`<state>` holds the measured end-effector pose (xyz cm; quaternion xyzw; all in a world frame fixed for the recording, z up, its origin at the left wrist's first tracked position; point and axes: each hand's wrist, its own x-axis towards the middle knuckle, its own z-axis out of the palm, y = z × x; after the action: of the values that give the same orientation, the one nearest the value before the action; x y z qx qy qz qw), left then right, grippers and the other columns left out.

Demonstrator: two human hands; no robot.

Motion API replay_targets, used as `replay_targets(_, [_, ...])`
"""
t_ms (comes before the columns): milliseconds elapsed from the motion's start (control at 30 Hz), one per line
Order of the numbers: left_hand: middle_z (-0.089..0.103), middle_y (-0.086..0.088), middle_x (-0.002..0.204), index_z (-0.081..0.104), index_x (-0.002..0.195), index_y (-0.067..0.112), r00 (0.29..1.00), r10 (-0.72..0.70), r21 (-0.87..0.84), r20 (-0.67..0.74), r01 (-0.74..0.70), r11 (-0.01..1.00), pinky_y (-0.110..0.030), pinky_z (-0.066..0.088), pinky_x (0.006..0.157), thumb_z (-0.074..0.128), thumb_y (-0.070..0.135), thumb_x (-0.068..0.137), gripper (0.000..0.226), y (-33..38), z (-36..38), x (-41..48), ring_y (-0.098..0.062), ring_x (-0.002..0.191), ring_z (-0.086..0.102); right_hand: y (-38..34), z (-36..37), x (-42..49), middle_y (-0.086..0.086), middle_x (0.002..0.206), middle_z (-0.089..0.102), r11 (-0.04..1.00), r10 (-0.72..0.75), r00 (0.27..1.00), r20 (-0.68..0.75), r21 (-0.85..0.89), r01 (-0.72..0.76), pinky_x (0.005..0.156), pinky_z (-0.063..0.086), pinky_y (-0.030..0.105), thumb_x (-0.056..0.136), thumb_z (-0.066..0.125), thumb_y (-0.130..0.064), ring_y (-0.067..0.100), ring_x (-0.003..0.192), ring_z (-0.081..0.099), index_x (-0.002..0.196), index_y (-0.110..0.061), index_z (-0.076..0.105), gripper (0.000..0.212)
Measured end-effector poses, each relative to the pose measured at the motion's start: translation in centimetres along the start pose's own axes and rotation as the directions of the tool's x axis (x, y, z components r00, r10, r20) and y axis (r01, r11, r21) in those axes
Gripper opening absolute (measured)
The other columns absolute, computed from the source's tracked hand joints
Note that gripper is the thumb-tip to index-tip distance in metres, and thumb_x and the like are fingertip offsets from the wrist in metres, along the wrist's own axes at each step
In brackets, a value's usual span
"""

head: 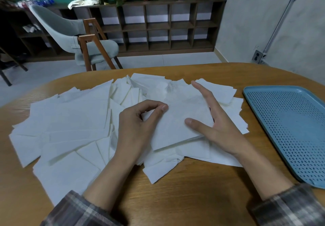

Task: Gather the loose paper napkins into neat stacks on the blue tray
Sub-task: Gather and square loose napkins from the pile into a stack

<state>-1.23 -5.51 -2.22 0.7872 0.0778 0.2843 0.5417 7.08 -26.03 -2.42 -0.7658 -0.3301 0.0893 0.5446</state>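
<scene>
Several loose white paper napkins lie spread over the wooden table. A small stack of napkins sits on top of the pile in the middle. My left hand pinches the stack's left corner with curled fingers. My right hand lies against the stack's right edge, fingers straight and thumb resting on top. The blue perforated tray lies at the right of the table with nothing on it.
A grey chair with wooden legs stands beyond the table's far edge. A dark cubby shelf with potted plants on top lines the back wall. The table's curved far edge runs just behind the napkins.
</scene>
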Motion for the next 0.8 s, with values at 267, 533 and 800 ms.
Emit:
replay_targets(267, [0.078,0.020,0.095,0.083,0.096,0.026,0.996,0.086,0.074,-0.026,-0.084,0.994,-0.018,0.053,0.082,0.082,0.024,0.092,0.005,-0.3,0.2,0.0,0.000,0.099,0.071,-0.2,0.7,0.2,-0.052,0.151,0.027,0.999,-0.037,0.998,-0.056,0.002,0.037,0.113,0.031,0.005,0.100,0.068,-0.026,-0.024,0.141,0.026,0.158,-0.052,0.026,0.076])
replay_targets(533, [0.068,0.016,0.128,0.056,0.142,0.042,0.951,-0.060,-0.238,0.304,0.136,0.962,-0.031,0.060,0.094,0.074,0.055,0.086,0.060,0.1,-0.2,0.1,-0.008,0.121,0.067,0.1,-0.6,0.5,-0.001,0.167,0.037,0.878,0.004,0.991,-0.135,0.475,0.062,0.116,0.045,0.056,0.089,0.076,-0.015,0.025,0.144,0.051,0.152,-0.056,0.039,0.083])
replay_targets(800, [0.051,0.025,0.148,0.042,0.148,0.050,0.979,-0.029,-0.054,0.202,0.040,0.998,-0.050,0.061,0.095,0.075,0.026,0.098,0.065,-0.5,0.2,0.1,-0.011,0.123,0.065,0.2,-1.4,0.1,-0.016,0.136,0.068,0.914,-0.016,0.998,-0.055,0.404,0.037,0.098,0.055,0.025,0.088,0.073,-0.010,0.007,0.121,0.067,0.153,-0.041,0.044,0.078])
